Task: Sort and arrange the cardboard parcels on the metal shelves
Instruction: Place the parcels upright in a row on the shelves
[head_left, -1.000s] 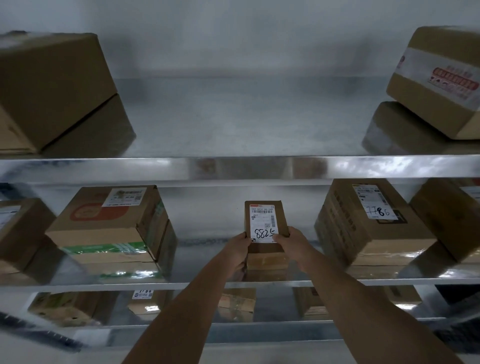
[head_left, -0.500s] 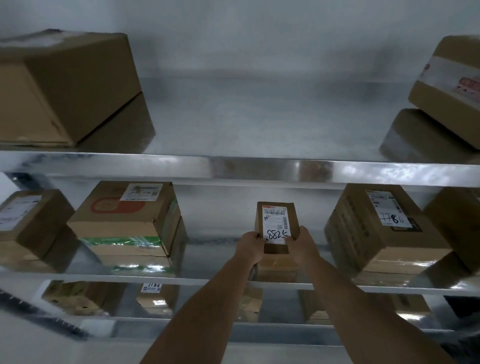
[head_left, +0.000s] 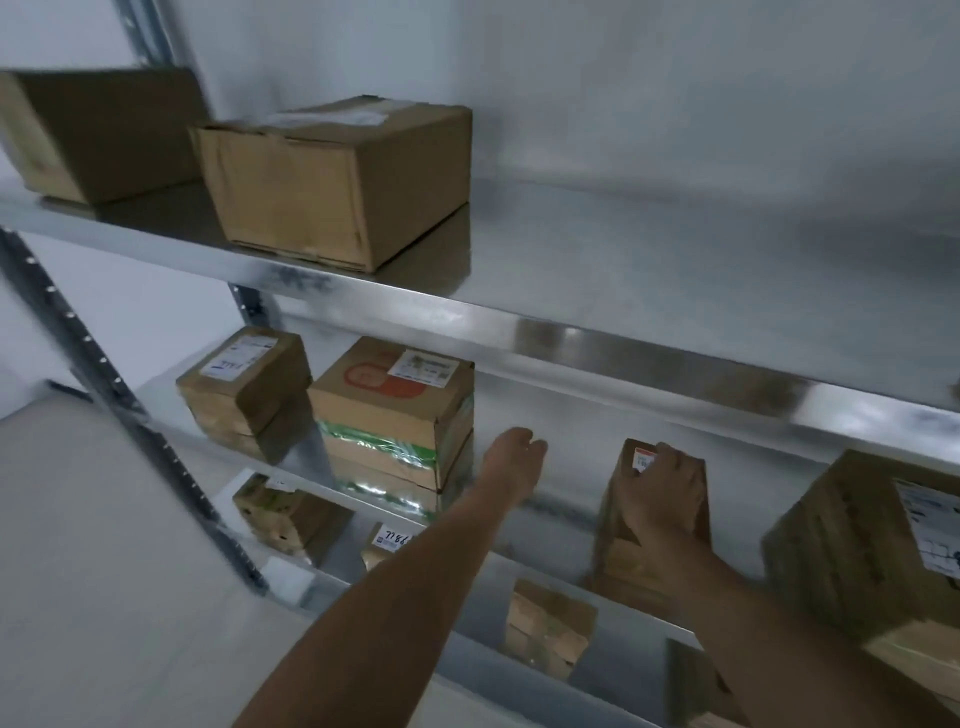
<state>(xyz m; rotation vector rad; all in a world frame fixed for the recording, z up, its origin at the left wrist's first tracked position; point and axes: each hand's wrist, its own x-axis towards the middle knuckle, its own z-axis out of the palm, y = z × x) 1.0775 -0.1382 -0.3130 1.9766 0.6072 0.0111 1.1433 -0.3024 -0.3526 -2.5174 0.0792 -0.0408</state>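
plain white wall (head_left: 675, 93), pale floor (head_left: 78, 571)

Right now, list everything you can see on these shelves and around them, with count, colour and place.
top-shelf boxes: two, plain brown, left end of the top shelf, side by side.
labelled box: one, brown with white label, far left of the middle shelf.
green-taped box: one, brown with orange print and green tape, middle shelf.
small parcel: one, brown, upright, middle shelf.
large box: one, brown with white label, right edge of the middle shelf.
lower-shelf parcels: at least three, brown, bottom shelf, partly hidden.
metal shelves: silver, against a white wall.
left hand: empty, beside the green-taped box.
right hand: gripping the small parcel.
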